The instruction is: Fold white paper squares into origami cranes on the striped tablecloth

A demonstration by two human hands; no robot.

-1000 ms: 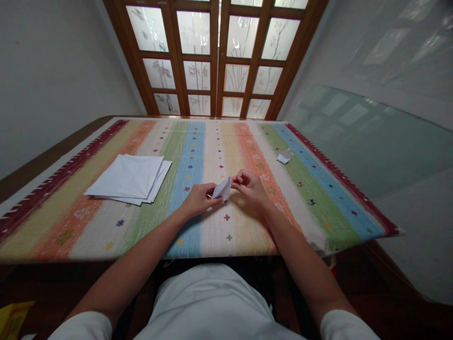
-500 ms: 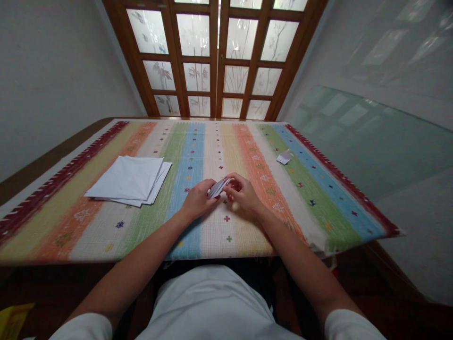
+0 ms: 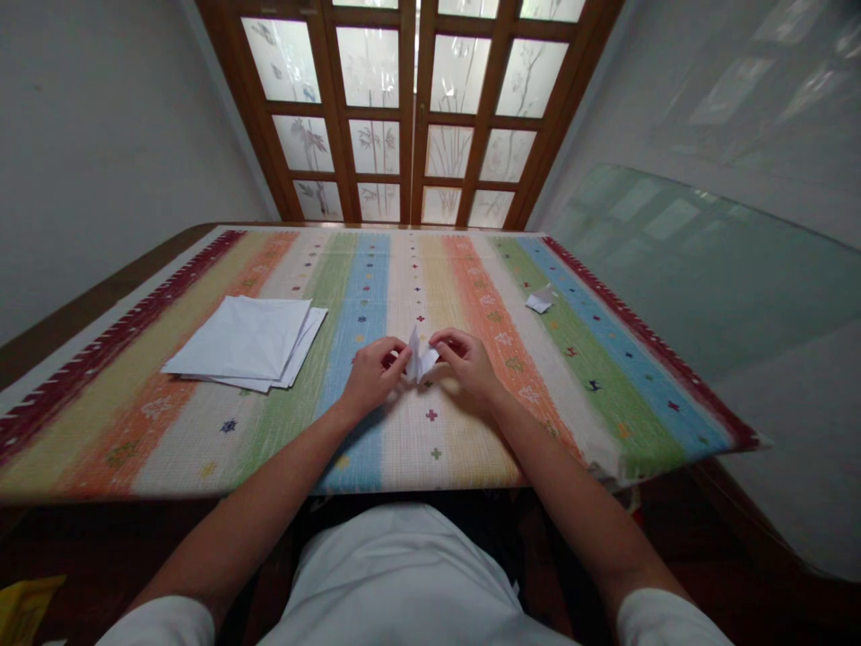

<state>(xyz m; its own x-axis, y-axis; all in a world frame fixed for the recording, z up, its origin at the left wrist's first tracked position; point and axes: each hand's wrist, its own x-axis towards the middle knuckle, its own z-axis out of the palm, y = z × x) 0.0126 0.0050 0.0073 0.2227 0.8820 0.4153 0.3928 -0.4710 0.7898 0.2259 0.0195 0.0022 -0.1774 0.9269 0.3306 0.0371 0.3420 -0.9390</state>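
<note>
A small folded piece of white paper [image 3: 418, 356] stands nearly upright above the striped woven tablecloth [image 3: 404, 453], held between both hands. My left hand [image 3: 373, 377] grips its left side, and my right hand [image 3: 464, 363] pinches its right side with curled fingers. To the left of my left hand lies a stack of white paper sheets [image 3: 242, 339]. Another small folded white paper piece [image 3: 539, 301] rests far to the right of my right hand, on the green and blue stripes.
A glass panel [image 3: 700, 269] leans along the right side of the table. Wooden doors with frosted glass panes [image 3: 410, 108] stand beyond the far edge. A yellow item [image 3: 23, 610] lies low at the lower left, below the table's near edge.
The folded paper has turned from lying tilted to standing nearly upright. My hands have closed in around it, and the right hand has shifted slightly left.
</note>
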